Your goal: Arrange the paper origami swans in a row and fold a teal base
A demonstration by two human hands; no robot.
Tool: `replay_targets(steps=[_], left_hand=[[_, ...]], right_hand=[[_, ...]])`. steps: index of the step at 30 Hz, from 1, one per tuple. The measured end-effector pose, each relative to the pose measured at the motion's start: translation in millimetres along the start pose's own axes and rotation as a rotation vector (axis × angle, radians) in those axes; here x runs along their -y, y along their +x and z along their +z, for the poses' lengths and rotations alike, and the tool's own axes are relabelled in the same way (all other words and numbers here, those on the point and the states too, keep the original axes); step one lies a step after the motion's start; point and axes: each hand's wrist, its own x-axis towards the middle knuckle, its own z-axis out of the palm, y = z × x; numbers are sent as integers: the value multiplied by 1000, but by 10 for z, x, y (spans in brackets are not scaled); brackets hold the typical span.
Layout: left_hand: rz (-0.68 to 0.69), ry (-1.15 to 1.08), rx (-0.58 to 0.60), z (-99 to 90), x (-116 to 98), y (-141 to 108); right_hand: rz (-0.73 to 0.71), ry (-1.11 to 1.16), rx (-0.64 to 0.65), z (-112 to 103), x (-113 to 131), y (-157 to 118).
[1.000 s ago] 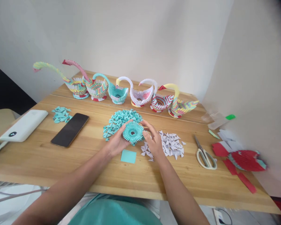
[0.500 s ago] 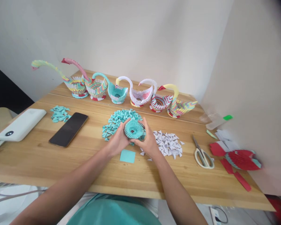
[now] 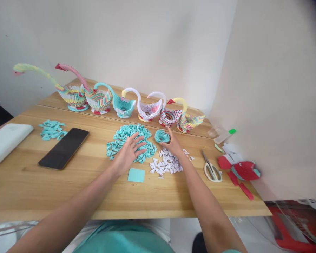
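Observation:
A round teal bowl of folded paper pieces (image 3: 162, 136) is between the thumb and fingers of my right hand (image 3: 172, 143), close behind the white pieces. My left hand (image 3: 129, 154) is empty, its fingers spread over the front of a heap of teal folded paper pieces (image 3: 131, 131). White folded paper triangles (image 3: 166, 164) lie scattered just in front of my right hand. Near my left wrist, a flat teal paper rectangle (image 3: 136, 175) rests on the wooden table (image 3: 94, 196).
Several folded-paper swans (image 3: 124, 107) stand in a row at the back. To the left are a black phone (image 3: 64, 148), a white power bank (image 3: 9, 143) and a small teal paper pile (image 3: 52, 130). Scissors (image 3: 211, 168) and red paper pieces (image 3: 246, 170) lie at the right.
The teal bowl has gone from both hands, held up at the middle, to the right, with only my right hand at it. My left hand has let go and spread its fingers. The view has shifted.

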Motion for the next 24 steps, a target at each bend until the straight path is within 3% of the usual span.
replay_targets(steps=[3,7,10,12,15,18,22,24], left_hand=[[10,-17,-13,-2,-17,19],[95,39,-11,-17,-33,24],[189,263,64,48,-35,-83],[210,517,214,151,-32,-226],[228,897,589,334,-24,-476],[287,1105,908,419,-17,-635],[401,1273,998,299,-11,-615],[485,1353,1020,199,4,-559]], right_hand=[[-14,-45,73,-104,-62,-46],[9,-50,-34,-438,-71,-97],[16,22,-99,-587,-57,-138],[26,64,-134,-585,-28,-178],[24,61,-149,-486,62,-251],[-2,10,-104,-344,178,-307],[-10,-92,-11,-160,280,-288],[-70,-271,19,-85,310,-240]])
